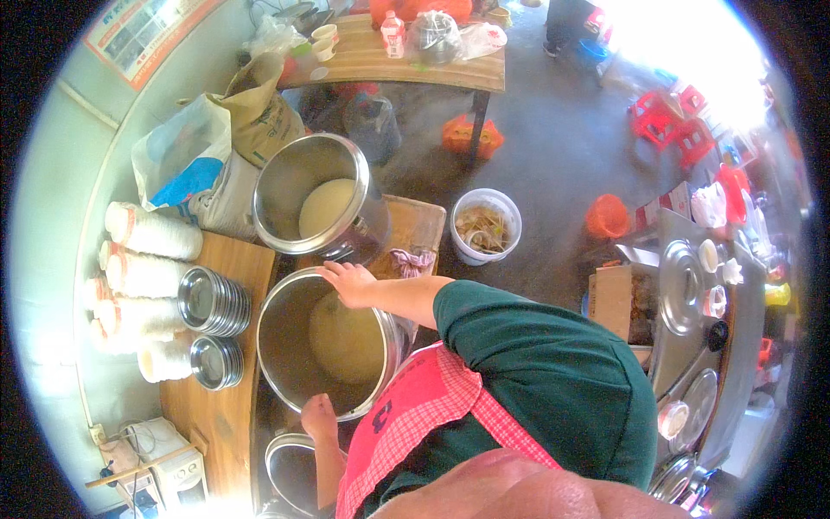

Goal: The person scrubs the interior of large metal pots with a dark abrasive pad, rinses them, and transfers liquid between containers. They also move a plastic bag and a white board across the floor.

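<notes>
A large steel pot [272, 337] with a pale, cloudy content at its bottom stands in front of me. My right hand [350, 284] rests at its upper rim, fingers spread, close to the neighbouring steel pot [275, 188], which also holds something pale. Near the lower rim of the first pot is my left hand [319, 414], its fingers bent; whether it grips the rim cannot be told. Below that hand, a smaller steel vessel [288, 473] is partly hidden by my forearm.
Stacked metal bowls [214, 301] and wrapped stacks of white containers [152, 276] line a wooden table [224, 418] by the wall. A white bucket [476, 258] of scraps stands on the floor, beside a wooden board [415, 217] with a cloth [412, 261]. Metal lids [681, 285] lie on a right-hand counter.
</notes>
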Demonstrator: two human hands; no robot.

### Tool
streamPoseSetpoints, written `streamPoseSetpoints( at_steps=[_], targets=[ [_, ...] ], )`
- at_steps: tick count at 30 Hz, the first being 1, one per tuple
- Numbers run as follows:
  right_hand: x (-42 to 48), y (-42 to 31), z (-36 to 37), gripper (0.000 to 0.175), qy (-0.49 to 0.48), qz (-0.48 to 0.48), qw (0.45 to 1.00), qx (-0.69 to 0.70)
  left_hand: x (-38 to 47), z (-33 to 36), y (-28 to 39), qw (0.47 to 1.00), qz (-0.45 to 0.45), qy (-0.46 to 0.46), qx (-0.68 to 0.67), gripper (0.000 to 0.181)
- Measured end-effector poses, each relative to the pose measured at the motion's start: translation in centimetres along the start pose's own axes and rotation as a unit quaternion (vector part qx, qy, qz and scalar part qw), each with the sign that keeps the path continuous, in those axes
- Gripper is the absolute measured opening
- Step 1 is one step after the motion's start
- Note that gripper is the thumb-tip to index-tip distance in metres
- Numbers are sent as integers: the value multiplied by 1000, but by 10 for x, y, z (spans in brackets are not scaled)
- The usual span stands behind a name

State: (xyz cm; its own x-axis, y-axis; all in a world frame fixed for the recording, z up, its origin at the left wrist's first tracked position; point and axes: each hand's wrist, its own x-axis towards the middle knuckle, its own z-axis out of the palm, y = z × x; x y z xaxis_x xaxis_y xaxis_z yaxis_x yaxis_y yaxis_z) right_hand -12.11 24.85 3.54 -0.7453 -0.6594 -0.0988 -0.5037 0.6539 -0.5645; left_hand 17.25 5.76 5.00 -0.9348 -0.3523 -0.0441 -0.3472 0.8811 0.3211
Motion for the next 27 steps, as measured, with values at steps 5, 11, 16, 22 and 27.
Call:
streamPoseSetpoints(
  at_steps=[5,11,16,22,27],
  targets=[
    [-1,1,6,73,34,2,999,18,11,12,4,999,8,5,36,22],
    [-1,0,2,64,37,28,996,72,14,17,5,994,74,46,62,20],
    [4,1,2,62,48,30,994,89,18,16,1,997,45,22,62,22],
    [5,4,4,60,57,20,995,78,20,15,2,997,47,11,65,22],
    [6,2,3,58,46,32,994,96,18,13,3,997,38,-2,74,20]
  ],
)
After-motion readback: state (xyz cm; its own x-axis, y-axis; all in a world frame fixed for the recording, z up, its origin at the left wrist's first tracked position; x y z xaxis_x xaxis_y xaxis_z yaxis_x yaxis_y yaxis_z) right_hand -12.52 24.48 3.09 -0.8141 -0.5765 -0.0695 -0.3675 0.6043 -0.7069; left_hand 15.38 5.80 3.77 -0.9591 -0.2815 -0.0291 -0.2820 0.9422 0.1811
